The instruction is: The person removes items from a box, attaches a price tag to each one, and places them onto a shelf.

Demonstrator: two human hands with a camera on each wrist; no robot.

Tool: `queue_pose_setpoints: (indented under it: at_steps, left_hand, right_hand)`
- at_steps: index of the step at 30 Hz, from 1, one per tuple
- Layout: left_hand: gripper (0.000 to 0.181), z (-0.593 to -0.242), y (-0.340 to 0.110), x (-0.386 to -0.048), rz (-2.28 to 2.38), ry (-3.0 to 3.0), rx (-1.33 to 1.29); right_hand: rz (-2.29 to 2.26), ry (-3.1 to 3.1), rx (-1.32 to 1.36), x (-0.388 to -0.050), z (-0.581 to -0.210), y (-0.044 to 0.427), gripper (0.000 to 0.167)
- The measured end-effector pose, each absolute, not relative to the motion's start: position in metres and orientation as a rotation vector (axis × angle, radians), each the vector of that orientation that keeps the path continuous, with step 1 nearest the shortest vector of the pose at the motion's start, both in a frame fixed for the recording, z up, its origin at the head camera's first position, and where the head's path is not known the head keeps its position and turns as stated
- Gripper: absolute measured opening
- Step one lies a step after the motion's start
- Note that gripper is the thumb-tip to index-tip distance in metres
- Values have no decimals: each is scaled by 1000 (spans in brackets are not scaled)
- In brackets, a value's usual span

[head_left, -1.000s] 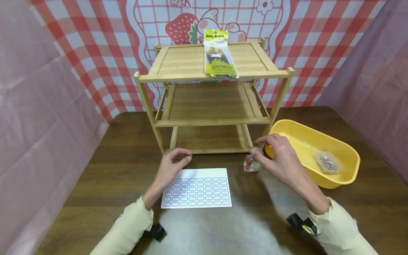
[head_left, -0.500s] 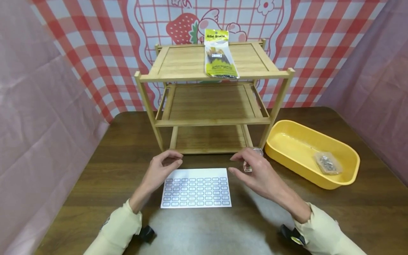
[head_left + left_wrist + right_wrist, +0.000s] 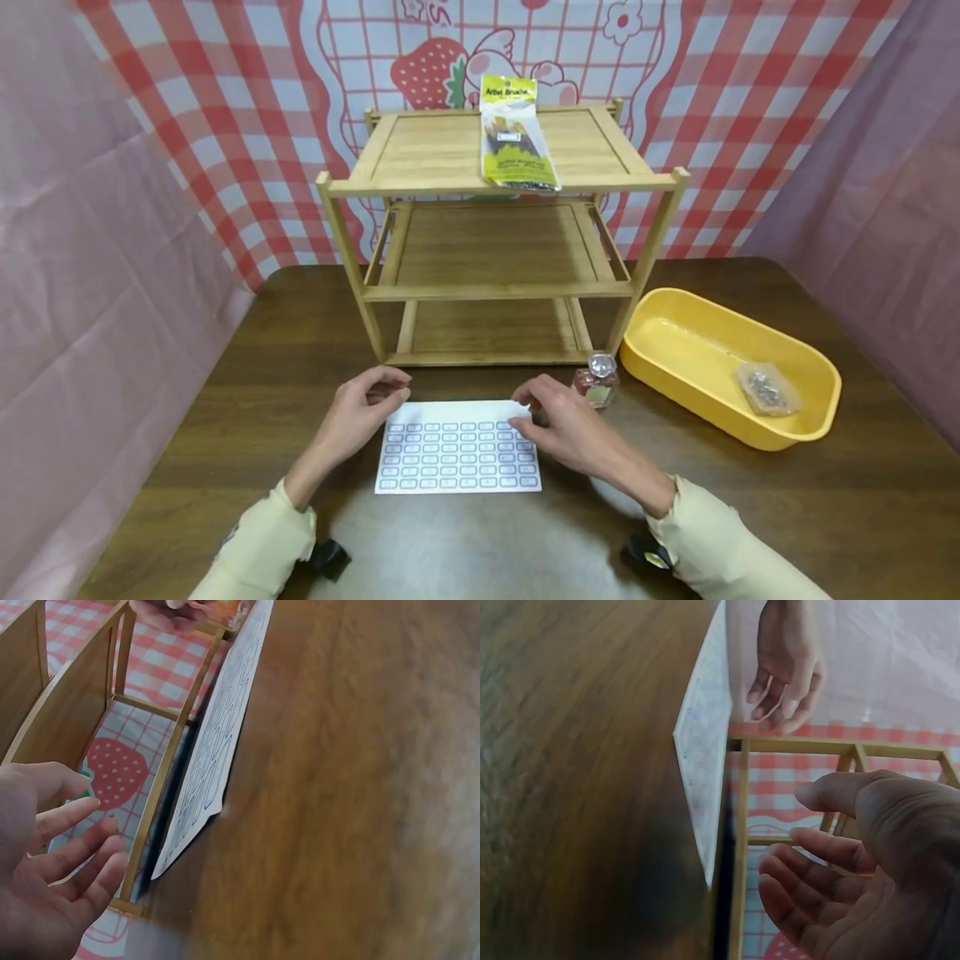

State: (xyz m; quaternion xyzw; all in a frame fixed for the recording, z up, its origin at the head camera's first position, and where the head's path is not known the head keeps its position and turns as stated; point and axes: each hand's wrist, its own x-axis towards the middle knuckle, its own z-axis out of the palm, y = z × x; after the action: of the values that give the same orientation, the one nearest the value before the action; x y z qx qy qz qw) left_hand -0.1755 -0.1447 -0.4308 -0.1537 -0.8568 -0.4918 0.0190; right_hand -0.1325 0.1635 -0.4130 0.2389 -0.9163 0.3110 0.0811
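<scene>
Brown wood-grain table (image 3: 225,400) underlies everything. On it, towards the back, stands a pale wooden shelf (image 3: 427,150) of 3 tiers; its top tier bears a packet, entered below.

Container: yellow plastic tub (image 3: 678,342), oblong with rounded corners, right of the shelf. Contents: 1 small translucent packet, lying on the tub floor towards the near right end.

White paper sheet (image 3: 450,447) printed with rows of small blue-outlined boxes: flat on the table in front of the shelf, between the 2 hands.

Right hand (image 3: 570,429): over the sheet's right edge; contact cannot be told. Thumb stands apart from the index fingertip, other fingers bent and close together. Left hand (image 3: 354,417): beside the sheet's far left corner, fingers loosely bent with slight gaps between them.

Yellow-and-clear packet marked "Artist Brushes" (image 3: 517,146): brushes visible through its window.

Clear glass bottle with pink contents, pale label and faceted cap (image 3: 596,386): upright on the table, between right hand and tub.

Small translucent packet (image 3: 767,389) in the tub: holds small greyish pieces, too small to identify.
</scene>
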Motion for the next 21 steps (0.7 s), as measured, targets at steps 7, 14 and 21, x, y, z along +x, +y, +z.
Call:
queue_pose_setpoints:
  at_steps: [7, 14, 21]
  left_hand:
    - [20, -437, -151, -177, -1377, -2665, -504]
    - [19, -444, -156, -180, -1317, -2653, -506]
    - [21, -448, -159, -181, -1252, -2684, -485]
  right_hand:
    - [886, -2755, 689, -138, -423, 160, 23]
    - [838, -2751, 664, -140, -429, 160, 29]
    - [842, -2789, 651, -143, -432, 163, 32]
